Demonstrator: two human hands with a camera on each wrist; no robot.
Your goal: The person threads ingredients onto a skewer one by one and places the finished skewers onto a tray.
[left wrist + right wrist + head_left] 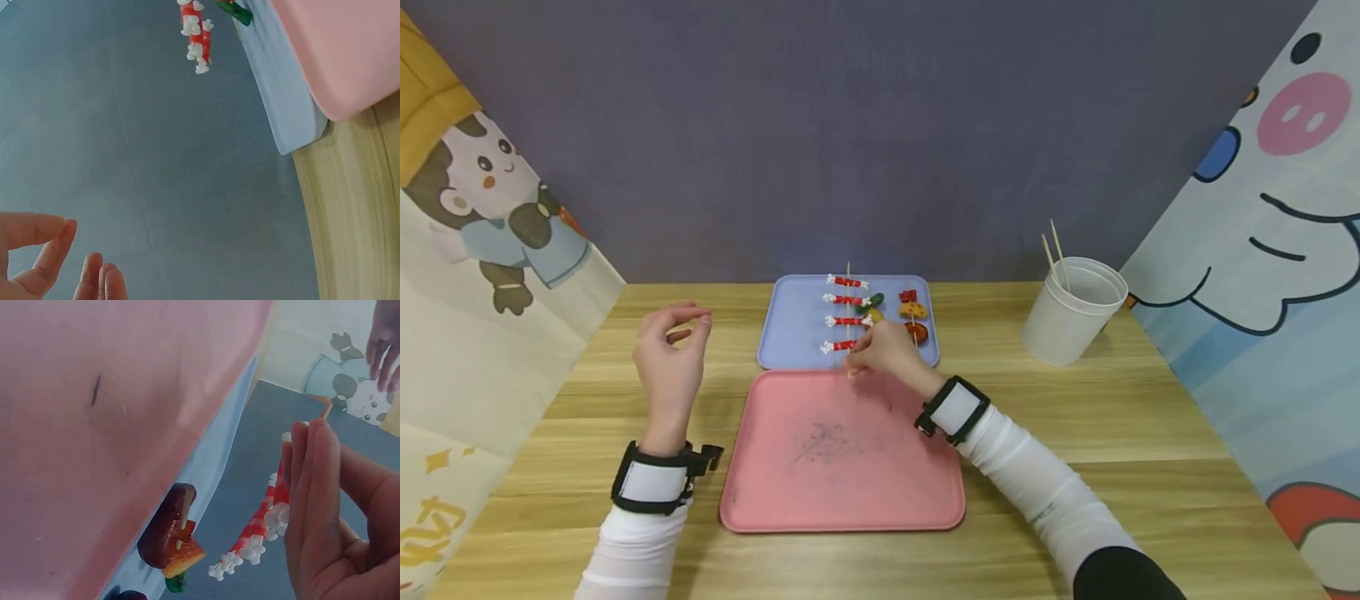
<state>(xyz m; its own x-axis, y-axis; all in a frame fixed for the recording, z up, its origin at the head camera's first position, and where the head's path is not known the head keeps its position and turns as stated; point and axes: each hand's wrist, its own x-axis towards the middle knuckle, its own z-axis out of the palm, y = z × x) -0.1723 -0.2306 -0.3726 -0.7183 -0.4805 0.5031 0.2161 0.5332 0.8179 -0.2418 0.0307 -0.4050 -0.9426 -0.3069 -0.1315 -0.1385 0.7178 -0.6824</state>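
My right hand (891, 350) pinches the near end of a bamboo skewer (848, 269) above the blue tray's front edge. Threaded crosswise along it are several red-and-white striped pieces with knobby white ends (253, 528), like toy candies or bones. My left hand (672, 354) is raised left of the trays, thumb and forefinger tips together, with nothing seen between them. On the blue tray (790, 329) lies another skewer of toy food, with a yellow piece (913, 310) and a brown piece (164, 531). A green piece (876, 300) shows partly behind the held skewer.
A pink tray (842, 500) lies in front of the blue one, its far edge right at the blue tray. To the right stands a white bucket (1056, 329) with a few bamboo sticks (1054, 242) leaning in it. A grey wall (880, 142) rises behind the wooden table (1075, 517).
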